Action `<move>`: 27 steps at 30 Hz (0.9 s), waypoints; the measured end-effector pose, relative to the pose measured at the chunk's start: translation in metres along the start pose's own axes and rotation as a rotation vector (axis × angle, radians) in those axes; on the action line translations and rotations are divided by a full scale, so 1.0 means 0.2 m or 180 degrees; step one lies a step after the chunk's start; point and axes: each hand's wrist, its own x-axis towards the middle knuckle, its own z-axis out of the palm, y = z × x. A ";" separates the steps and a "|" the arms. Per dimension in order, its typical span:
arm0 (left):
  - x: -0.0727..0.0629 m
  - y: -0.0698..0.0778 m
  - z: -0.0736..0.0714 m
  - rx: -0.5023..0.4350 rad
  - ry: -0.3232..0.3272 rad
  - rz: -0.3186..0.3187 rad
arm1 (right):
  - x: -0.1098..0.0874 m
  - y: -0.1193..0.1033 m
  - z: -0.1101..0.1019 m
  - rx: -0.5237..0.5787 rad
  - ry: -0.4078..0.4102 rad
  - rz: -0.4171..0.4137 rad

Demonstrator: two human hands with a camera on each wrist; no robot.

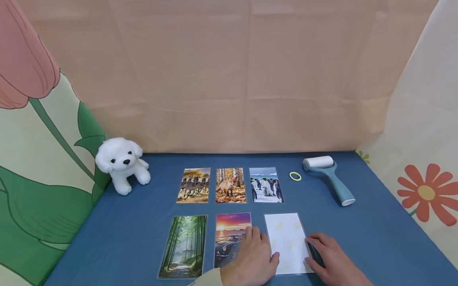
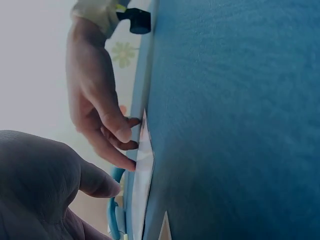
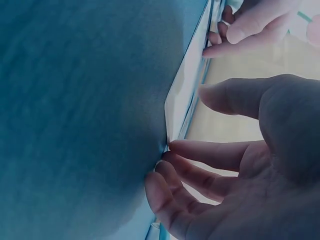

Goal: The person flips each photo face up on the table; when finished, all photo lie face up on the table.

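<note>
A white card (image 1: 288, 242) with faint yellowish marks lies in the front row on the table, between my two hands. My right hand (image 1: 334, 258) is at its right edge; in the right wrist view the index fingertip meets the card's edge (image 3: 180, 95) and the thumb stands apart from the fingers. Spread over the right part of the sunset car picture card (image 1: 229, 238) is my left hand (image 1: 252, 254), its thumb reaching toward the white card's left edge. Left of these lies a bamboo path picture card (image 1: 184, 246).
Behind, a row holds zebra (image 1: 194, 185), fox (image 1: 230, 185) and penguin (image 1: 266, 185) picture cards. A yellow-green ring (image 1: 295, 176) and a blue-handled lint roller (image 1: 334, 180) lie at the back right. The white plush dog (image 1: 123, 165) sits at the back left.
</note>
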 end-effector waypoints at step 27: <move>-0.02 0.03 -0.09 -0.0859 0.0152 0.0062 | 0.03 -0.01 -0.02 0.0346 -0.0143 0.0187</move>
